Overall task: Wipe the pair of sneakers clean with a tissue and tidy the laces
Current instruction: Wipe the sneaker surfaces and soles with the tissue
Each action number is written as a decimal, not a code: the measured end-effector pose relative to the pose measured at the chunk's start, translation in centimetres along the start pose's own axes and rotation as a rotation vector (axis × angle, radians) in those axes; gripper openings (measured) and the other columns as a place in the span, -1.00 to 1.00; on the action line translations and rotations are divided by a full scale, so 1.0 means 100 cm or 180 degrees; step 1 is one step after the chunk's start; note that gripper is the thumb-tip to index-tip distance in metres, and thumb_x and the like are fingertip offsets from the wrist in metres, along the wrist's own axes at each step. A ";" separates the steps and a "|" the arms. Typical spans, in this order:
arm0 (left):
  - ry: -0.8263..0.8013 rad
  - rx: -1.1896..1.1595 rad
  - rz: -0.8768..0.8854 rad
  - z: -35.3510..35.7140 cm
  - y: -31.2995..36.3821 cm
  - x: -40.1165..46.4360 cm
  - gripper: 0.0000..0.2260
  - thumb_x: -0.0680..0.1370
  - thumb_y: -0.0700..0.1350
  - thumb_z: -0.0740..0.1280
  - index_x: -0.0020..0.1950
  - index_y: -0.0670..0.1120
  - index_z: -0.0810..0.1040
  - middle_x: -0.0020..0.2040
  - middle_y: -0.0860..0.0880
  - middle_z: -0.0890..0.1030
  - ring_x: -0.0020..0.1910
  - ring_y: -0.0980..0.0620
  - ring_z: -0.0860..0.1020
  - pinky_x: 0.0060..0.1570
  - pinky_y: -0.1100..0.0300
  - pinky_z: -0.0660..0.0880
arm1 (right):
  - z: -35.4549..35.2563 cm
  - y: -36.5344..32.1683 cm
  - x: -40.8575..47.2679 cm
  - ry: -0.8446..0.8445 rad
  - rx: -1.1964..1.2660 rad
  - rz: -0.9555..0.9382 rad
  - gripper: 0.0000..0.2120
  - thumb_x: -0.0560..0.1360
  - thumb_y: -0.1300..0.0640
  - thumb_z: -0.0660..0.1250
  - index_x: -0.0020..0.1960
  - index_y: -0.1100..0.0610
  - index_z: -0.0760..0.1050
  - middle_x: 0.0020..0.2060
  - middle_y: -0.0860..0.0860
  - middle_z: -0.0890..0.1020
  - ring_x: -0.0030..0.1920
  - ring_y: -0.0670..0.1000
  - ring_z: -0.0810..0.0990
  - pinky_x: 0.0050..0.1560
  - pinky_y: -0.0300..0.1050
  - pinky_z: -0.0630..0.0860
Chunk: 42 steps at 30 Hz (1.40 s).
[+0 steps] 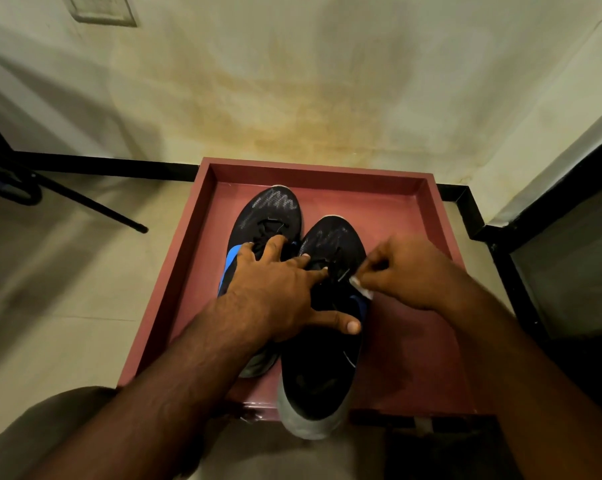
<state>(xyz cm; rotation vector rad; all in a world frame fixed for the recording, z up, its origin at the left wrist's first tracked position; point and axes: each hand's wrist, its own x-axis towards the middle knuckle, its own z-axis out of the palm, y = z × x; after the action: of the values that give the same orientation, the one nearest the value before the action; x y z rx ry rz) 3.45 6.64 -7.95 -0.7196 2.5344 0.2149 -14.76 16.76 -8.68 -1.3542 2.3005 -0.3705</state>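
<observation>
Plainly, no readable writing shows on the two black mesh sneakers with blue side stripes (294, 271), side by side in the dull-red square tray (431, 216). Left hand (275, 289) presses spread fingers across both; right hand (414, 271) pinches a crumpled white tissue (361, 287) beside the laces (334, 271).

A reddish-brown tray (202, 216) with a raised rim sits on the pale tiled floor (67, 271), its far edge close against the wall (327, 81). That wall is cream, with a broad yellowish stain spreading up its middle (damp, by the look of it). A black skirting strip (102, 166) runs along its base and steps round a corner on the right. At far left thin black metal legs (95, 206) slant across the floor. High on the wall is a pale rectangular plate (102, 8).
</observation>
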 end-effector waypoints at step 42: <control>-0.0041 0.0022 0.0040 0.004 0.001 0.004 0.03 0.23 0.69 -0.14 0.64 0.28 -0.04 0.69 0.08 -0.02 0.65 -0.12 -0.25 0.49 -0.42 -0.16 | 0.025 -0.013 0.051 0.1484 -0.0632 -0.0434 -0.78 0.62 0.16 0.37 0.22 0.05 0.69 -0.15 -0.02 0.49 -0.12 -0.02 0.49 -0.26 -0.37 0.28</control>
<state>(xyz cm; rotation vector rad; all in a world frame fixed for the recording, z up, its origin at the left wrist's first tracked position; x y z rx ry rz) 3.25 6.67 -8.48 -0.6976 2.5270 0.2144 -14.68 11.69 -11.45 -1.6717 2.6837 -0.5643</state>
